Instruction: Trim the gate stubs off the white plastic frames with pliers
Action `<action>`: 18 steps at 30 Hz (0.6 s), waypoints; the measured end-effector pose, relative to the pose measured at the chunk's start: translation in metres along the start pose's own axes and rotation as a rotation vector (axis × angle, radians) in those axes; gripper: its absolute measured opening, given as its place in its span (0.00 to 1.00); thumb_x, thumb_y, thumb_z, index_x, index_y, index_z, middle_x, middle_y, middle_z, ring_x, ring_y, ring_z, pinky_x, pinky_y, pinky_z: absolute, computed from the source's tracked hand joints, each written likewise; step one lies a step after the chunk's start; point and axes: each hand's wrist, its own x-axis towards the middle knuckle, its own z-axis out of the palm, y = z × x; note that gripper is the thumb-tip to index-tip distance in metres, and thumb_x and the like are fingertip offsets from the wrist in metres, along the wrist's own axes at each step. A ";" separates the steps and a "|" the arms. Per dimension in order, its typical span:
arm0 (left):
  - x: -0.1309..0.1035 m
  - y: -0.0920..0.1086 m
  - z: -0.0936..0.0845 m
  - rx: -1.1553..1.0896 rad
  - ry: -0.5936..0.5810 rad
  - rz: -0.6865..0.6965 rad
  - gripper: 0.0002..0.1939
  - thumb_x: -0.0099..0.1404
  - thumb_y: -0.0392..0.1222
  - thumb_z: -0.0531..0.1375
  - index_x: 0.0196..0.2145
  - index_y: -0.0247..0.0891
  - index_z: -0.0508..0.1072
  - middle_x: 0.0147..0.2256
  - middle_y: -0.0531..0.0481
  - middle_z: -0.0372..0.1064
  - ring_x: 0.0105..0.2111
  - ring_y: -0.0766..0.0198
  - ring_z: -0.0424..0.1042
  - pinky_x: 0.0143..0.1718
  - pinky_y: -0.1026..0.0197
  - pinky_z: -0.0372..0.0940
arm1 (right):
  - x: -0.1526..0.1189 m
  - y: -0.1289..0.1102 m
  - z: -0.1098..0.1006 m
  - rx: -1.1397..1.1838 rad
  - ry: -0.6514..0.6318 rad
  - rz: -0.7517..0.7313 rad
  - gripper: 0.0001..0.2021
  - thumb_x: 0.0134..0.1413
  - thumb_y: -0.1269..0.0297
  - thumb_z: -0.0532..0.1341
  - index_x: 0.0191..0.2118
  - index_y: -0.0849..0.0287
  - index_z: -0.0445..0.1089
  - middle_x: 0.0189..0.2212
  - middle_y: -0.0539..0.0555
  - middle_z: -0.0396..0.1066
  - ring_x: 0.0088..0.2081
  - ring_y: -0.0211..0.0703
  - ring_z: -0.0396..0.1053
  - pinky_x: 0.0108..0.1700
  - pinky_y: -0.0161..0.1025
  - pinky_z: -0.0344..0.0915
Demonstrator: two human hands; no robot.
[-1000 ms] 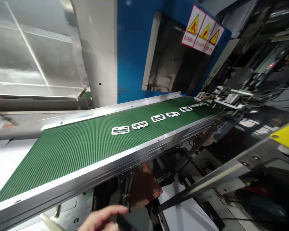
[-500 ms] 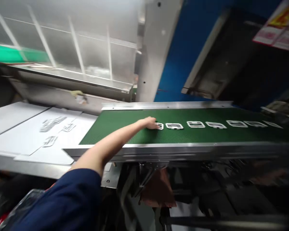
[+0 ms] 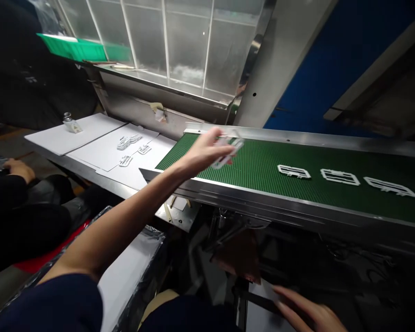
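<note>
White slotted frame [image 3: 240,144] is in the left hand [image 3: 207,150], above the left part of the green ribbed conveyor belt [image 3: 252,171]. That hand's grip is clenched on it; motion blur hides whether a second piece is in there too. The right hand [image 3: 307,309] is low at the bottom edge, below the belt's near side; I cannot tell whether its grip holds anything.

A thin aluminium front rail [image 3: 228,186] and a raised back rail [image 3: 280,138] border the belt, and the left forearm crosses over the front one. A stretch of belt separates the left hand from the nearest loose frame [image 3: 293,172]; a second frame [image 3: 340,177] and a third frame [image 3: 390,186] follow to the right, with another cut off by the picture's edge. At the left, the belt ends beside a worktop [image 3: 90,171] spread with white sheets [image 3: 100,152], where the front rail's pointed corner juts out.

On those sheets sit a small pile of frames [image 3: 123,143] and two single frames [image 3: 144,149] near it; farther off is a glass bottle [image 3: 72,123]. Behind stand a clear panelled guard [image 3: 183,41] and a green crate [image 3: 72,48]. A co-worker's hand [image 3: 20,169] is at the far left, near the worktop's front edge.
</note>
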 end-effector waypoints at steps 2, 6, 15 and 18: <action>-0.069 -0.001 -0.029 -0.221 0.215 -0.052 0.16 0.60 0.37 0.59 0.47 0.37 0.65 0.37 0.45 0.69 0.29 0.63 0.72 0.29 0.63 0.68 | 0.038 -0.024 0.023 0.131 -0.141 -0.127 0.13 0.54 0.47 0.52 0.44 0.29 0.67 0.41 0.49 0.73 0.45 0.46 0.70 0.43 0.43 0.68; -0.212 -0.039 -0.040 -0.482 0.589 -0.465 0.22 0.56 0.33 0.62 0.49 0.41 0.66 0.38 0.45 0.71 0.32 0.63 0.73 0.29 0.69 0.69 | 0.120 -0.099 0.070 0.121 -0.315 -0.296 0.16 0.58 0.54 0.48 0.38 0.51 0.72 0.30 0.50 0.74 0.33 0.42 0.72 0.37 0.36 0.67; -0.334 -0.095 0.033 -1.054 1.047 -0.619 0.19 0.66 0.44 0.53 0.54 0.41 0.60 0.48 0.37 0.68 0.47 0.52 0.70 0.47 0.48 0.65 | 0.286 -0.221 0.152 -0.229 -0.135 -0.086 0.26 0.60 0.49 0.46 0.54 0.64 0.60 0.56 0.66 0.58 0.56 0.54 0.57 0.52 0.45 0.58; -0.341 -0.097 0.030 -1.148 1.094 -0.576 0.22 0.68 0.50 0.48 0.56 0.39 0.60 0.49 0.35 0.67 0.48 0.52 0.68 0.48 0.46 0.64 | 0.314 -0.237 0.174 -0.292 -0.088 -0.008 0.26 0.59 0.47 0.49 0.53 0.65 0.61 0.53 0.65 0.60 0.53 0.51 0.60 0.52 0.50 0.59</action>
